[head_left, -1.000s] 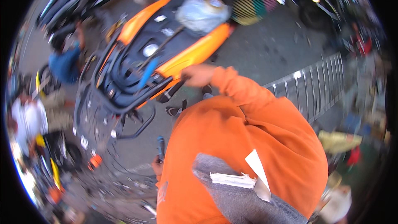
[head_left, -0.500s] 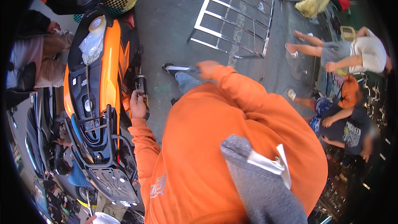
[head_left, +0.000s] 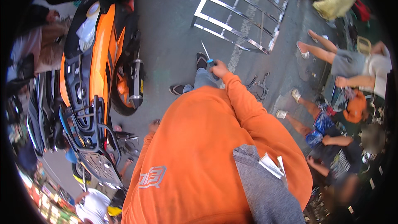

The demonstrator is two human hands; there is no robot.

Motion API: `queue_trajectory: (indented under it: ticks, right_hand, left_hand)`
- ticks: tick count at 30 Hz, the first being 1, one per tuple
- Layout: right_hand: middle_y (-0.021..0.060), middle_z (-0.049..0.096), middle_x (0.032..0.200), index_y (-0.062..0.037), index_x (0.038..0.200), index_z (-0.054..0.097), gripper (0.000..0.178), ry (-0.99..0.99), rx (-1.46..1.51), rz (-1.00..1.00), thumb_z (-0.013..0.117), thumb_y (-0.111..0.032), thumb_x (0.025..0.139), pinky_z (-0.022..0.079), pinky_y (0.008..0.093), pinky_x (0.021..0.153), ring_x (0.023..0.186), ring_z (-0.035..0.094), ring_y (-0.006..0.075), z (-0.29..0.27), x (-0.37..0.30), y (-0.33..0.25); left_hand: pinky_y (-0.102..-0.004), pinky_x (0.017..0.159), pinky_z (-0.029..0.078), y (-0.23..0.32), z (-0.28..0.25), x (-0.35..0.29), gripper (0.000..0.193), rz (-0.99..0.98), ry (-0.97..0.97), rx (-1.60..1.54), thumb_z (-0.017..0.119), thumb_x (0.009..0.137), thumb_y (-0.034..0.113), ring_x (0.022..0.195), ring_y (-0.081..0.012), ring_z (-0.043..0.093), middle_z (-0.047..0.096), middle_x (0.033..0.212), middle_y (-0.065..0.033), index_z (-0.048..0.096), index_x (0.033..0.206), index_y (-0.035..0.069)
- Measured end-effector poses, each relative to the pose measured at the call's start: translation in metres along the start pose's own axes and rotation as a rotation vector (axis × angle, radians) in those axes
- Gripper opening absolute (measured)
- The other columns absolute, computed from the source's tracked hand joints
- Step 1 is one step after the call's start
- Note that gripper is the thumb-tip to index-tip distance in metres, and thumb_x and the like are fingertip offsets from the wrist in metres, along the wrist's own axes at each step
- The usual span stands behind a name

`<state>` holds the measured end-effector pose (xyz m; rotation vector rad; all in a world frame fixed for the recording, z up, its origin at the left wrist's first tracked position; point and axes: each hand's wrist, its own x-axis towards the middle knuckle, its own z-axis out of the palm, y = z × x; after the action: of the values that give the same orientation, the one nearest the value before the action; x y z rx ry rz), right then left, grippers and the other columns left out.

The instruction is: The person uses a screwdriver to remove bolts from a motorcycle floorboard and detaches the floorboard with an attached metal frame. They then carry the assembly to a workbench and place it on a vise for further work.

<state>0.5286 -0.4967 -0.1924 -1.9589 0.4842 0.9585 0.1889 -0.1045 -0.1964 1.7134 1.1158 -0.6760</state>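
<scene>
My right hand (head_left: 219, 69) is closed round the handle of a screwdriver (head_left: 210, 62), which has a blue band and a long metal shaft pointing up and slightly left. My left hand (head_left: 154, 125) hangs beside my torso, mostly hidden by the orange sleeve, and its fingers cannot be made out. To the left stands an orange and black motorcycle (head_left: 99, 64), with a silver and black exhaust muffler (head_left: 137, 81) beside its rear wheel (head_left: 122, 107). My left hand is apart from the muffler.
A metal frame with bars (head_left: 244, 12) lies on the road ahead. A yellowish sack (head_left: 335, 4) is at the far right. Several people sit along the right side, and others are by the motorcycle on the left. A rear rack (head_left: 97, 166) juts from the motorcycle.
My left hand has come away from the motorcycle's muffler and back to my side. My right hand still holds the screwdriver, whose shaft has swung from pointing left to pointing up.
</scene>
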Motion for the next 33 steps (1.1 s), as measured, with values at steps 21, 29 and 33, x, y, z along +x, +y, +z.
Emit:
queue_trajectory:
  ticks: [21, 29, 33]
  right_hand:
    - [0.024, 0.063, 0.112, 0.0006, 0.116, 0.056, 0.042, -0.161, -0.555, 0.115, 0.064, -0.019, 0.079, 0.048, 0.042, 0.093, 0.108, 0.06, 0.0392, 0.251, 0.432, 0.154]
    - [0.0166, 0.069, 0.09, 0.0041, 0.1, 0.062, 0.033, -0.357, -0.598, 0.032, 0.063, -0.022, 0.079, 0.052, 0.0362, 0.069, 0.076, 0.065, 0.0232, 0.136, 0.281, 0.148]
    - [0.0108, 0.067, 0.077, -0.0007, 0.1, 0.062, 0.027, -0.247, -0.133, 0.264, 0.061, -0.022, 0.084, 0.051, 0.0336, 0.057, 0.068, 0.066, 0.021, 0.043, 0.2, 0.085]
  left_hand:
    - [-0.0369, 0.073, 0.055, 0.077, 0.314, 0.18, 0.027, -0.625, -0.424, -0.754, 0.052, 0.093, 0.008, 0.087, -0.0244, 0.066, 0.065, 0.097, -0.0128, 0.053, 0.118, -0.001]
    - [-0.0359, 0.071, 0.052, 0.118, 0.204, 0.114, 0.022, -0.407, -0.372, -1.23, 0.048, 0.086, 0.008, 0.072, -0.0216, 0.059, 0.058, 0.08, -0.0092, 0.056, 0.103, -0.002]
    - [-0.0334, 0.059, 0.05, 0.152, 0.14, 0.068, 0.023, -0.244, -0.202, -1.017, 0.053, 0.092, 0.021, 0.054, -0.019, 0.053, 0.054, 0.066, -0.007, 0.059, 0.086, -0.001]
